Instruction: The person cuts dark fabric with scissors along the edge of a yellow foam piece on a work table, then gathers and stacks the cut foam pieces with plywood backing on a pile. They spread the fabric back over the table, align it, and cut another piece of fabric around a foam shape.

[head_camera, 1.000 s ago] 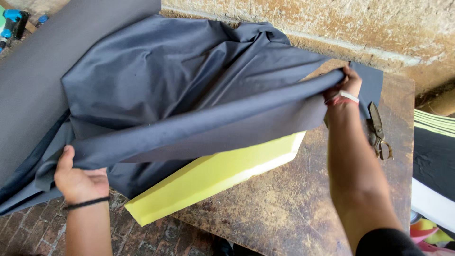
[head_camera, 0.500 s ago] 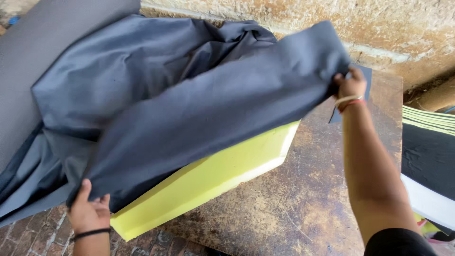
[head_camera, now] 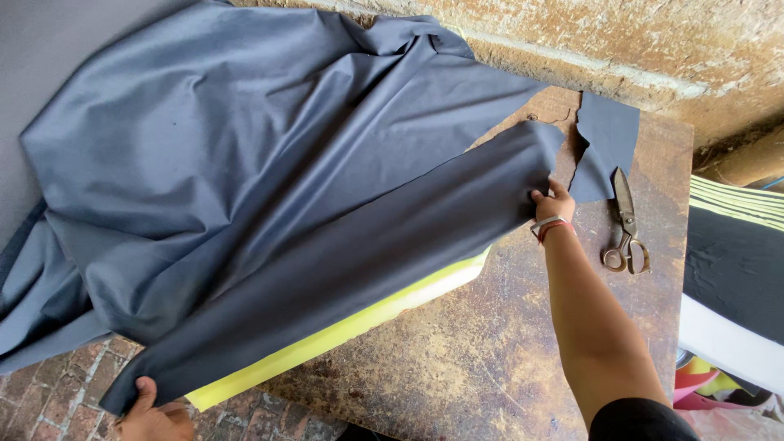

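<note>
Spreading dark cloth (head_camera: 269,188) over the yellow foam pad (head_camera: 343,331).
Both hands, left hand (head_camera: 155,416) and right hand (head_camera: 549,206), have fingers clamped on the edge; best keep it taut and square, clear of the scissors (head_camera: 627,224).

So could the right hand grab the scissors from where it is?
Probably yes. The right hand holds the edge of the dark cloth, and the scissors lie just beside it on the bare table with nothing between. It would have to let go of the cloth first.
</note>
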{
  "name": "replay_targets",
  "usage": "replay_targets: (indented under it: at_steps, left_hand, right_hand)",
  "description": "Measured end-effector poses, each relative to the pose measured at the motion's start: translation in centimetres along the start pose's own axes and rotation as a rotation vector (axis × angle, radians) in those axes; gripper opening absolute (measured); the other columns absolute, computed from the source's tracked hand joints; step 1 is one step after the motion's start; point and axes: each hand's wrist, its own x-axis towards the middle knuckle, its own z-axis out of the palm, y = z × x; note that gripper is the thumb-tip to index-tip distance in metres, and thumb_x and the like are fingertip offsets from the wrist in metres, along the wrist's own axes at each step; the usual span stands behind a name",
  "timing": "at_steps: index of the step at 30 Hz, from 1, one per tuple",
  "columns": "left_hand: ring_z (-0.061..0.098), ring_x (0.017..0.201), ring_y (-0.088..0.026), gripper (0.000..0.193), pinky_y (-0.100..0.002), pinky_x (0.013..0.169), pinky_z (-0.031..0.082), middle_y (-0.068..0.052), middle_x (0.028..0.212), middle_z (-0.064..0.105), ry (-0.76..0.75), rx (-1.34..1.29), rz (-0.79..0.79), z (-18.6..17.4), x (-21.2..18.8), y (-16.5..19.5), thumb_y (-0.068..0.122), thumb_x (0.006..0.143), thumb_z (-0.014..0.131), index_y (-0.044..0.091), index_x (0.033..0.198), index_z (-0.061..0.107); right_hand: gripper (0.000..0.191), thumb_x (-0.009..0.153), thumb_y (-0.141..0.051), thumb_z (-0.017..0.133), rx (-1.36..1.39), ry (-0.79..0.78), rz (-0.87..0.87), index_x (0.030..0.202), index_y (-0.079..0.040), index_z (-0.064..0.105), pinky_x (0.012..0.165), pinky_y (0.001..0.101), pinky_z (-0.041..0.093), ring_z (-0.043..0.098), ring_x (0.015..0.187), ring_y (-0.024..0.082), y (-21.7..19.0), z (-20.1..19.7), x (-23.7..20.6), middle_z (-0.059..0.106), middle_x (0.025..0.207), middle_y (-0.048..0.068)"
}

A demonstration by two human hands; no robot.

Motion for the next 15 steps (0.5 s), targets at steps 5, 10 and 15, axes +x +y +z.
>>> replay_targets:
  at_steps: [5,10,15]
  left_hand:
    - [0.069,0.116,-0.029,0.044,-0.044,0.091,0.056,-0.012,0.131,0.071,0.044,0.143,-0.137,-1.1,-0.9,0.3,0.019,0.095,0.08,0.004,0.134,0.068]
    - [0.064,0.104,-0.027,0.045,-0.041,0.081,0.052,-0.004,0.122,0.07,0.076,0.265,-0.389,-4.8,-2.4,-2.6,0.008,0.087,0.078,0.01,0.129,0.061]
    - [0.069,0.109,-0.028,0.047,-0.041,0.093,0.055,-0.009,0.121,0.072,-0.02,0.222,-0.661,-5.1,0.9,-2.3,0.019,0.084,0.077,0.004,0.127,0.063]
  right_hand:
    - [0.049,0.087,-0.005,0.08,-0.251,0.058,-0.127,0.134,-0.001,0.065,0.081,0.0334,0.057,0.071,0.093,0.02,1.0,0.0,-0.6,0.074,0.112,0.015]
    - [0.042,0.09,-0.007,0.078,0.217,-0.061,0.165,0.129,0.0,0.064,0.076,0.0384,0.061,0.072,0.093,0.025,4.1,2.4,-2.4,0.073,0.109,0.012]
    - [0.037,0.09,-0.008,0.078,0.335,-0.25,0.282,0.125,-0.007,0.065,0.072,0.0422,0.061,0.074,0.095,0.025,7.5,4.7,-6.7,0.074,0.113,0.006]
